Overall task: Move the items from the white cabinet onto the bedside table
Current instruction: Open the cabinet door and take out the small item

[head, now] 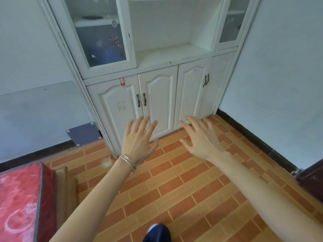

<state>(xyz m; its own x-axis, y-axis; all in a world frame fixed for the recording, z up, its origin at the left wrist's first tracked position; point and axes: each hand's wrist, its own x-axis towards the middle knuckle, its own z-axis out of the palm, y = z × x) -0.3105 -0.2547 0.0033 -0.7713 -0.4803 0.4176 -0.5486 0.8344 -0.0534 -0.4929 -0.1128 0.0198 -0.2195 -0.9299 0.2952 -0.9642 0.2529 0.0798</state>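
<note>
white cabinet (157,95): glass upper doors, panelled lower doors shut.

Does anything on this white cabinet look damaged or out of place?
Two small things. The shelf edge of the white cabinet has a chipped, dark mark, and a red tag sticks at the top of the leftmost lower door.
</note>
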